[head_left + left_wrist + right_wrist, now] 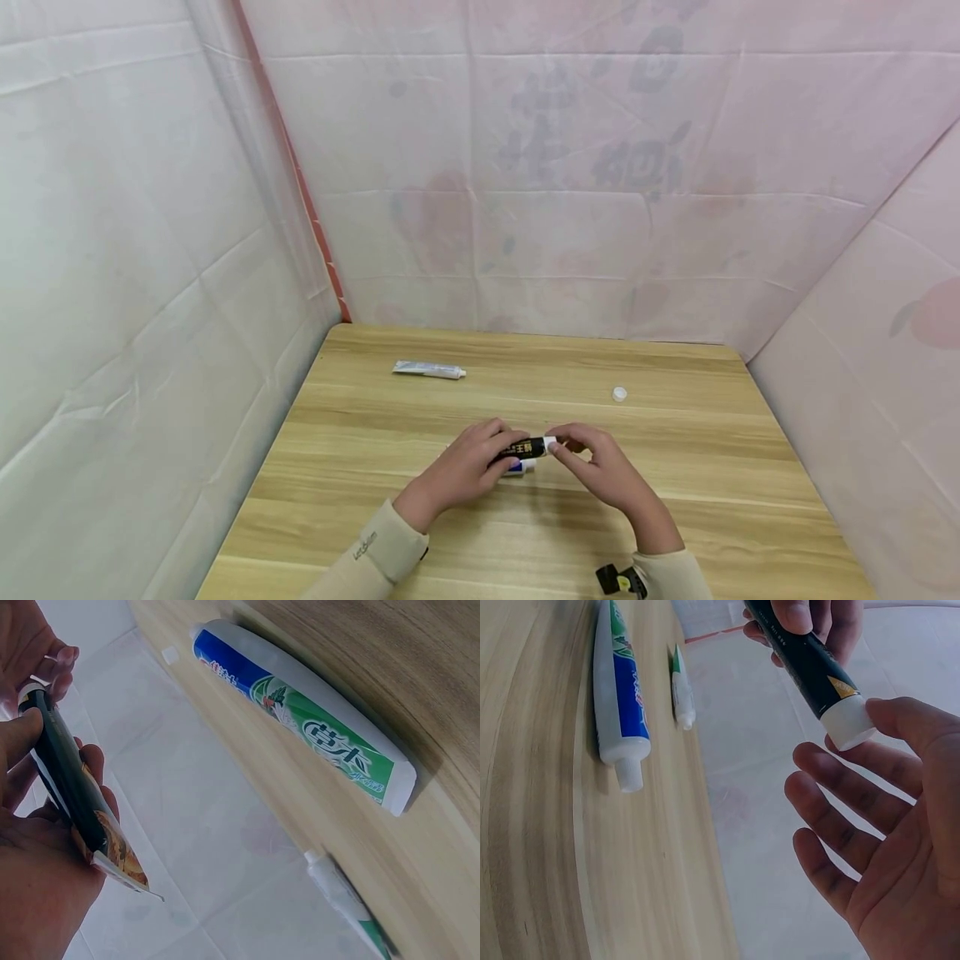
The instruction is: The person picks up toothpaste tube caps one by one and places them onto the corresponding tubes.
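My left hand (459, 468) grips a black toothpaste tube (71, 769) around its body, raised over the table. Gold markings show near the cap end in the right wrist view. At that end, the thumb and index finger of my right hand (606, 468) pinch the white cap (847, 724); its other fingers are spread loosely. Below the held tube, a white, blue and green toothpaste tube (307, 712) lies on the table, partly hidden by my left hand in the head view. The opening under the white cap is hidden.
Toward the back left of the wooden table (360, 417) lies a slimmer white and green tube (429, 369). A loose white cap (619, 393) sits at the back right. Pale sheets (555, 250) hang behind the table and along both sides.
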Demonstrator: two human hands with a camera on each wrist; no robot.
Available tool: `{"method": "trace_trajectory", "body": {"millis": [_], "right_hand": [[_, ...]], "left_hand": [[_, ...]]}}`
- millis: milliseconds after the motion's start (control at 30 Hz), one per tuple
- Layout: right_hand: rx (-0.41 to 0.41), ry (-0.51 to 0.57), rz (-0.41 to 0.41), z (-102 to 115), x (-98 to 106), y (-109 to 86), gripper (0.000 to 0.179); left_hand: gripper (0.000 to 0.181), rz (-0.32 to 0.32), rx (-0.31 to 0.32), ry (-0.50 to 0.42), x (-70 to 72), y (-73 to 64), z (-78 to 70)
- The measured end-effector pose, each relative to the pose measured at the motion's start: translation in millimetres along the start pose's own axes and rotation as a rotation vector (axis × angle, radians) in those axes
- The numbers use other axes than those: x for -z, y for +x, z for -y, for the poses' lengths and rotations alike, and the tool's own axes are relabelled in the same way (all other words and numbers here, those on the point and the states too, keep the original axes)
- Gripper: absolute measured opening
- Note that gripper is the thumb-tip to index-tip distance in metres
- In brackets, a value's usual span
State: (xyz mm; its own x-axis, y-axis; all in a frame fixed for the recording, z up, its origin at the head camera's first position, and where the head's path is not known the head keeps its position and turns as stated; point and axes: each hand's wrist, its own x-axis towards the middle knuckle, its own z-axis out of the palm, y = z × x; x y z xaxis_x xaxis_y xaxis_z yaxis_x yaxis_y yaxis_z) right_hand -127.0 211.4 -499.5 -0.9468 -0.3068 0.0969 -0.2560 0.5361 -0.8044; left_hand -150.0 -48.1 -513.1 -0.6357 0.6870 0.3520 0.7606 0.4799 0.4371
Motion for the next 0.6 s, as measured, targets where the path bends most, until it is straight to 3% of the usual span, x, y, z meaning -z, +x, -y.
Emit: {"method": "trace_trajectory", "body": {"millis": [400, 600], "right_hand": [[-0.071, -0.011, 0.049, -4.7, 0.5, -1.0, 0.021], [-0.043, -0.026, 0.058, -6.6, 1.5, -0.5, 0.021]], "left_hand": [[0.038, 0.012, -0.007, 0.006, 2.8, -0.6, -4.6], [0.038, 0.012, -0.009, 0.008, 2.3, -0.5, -5.0]]}}
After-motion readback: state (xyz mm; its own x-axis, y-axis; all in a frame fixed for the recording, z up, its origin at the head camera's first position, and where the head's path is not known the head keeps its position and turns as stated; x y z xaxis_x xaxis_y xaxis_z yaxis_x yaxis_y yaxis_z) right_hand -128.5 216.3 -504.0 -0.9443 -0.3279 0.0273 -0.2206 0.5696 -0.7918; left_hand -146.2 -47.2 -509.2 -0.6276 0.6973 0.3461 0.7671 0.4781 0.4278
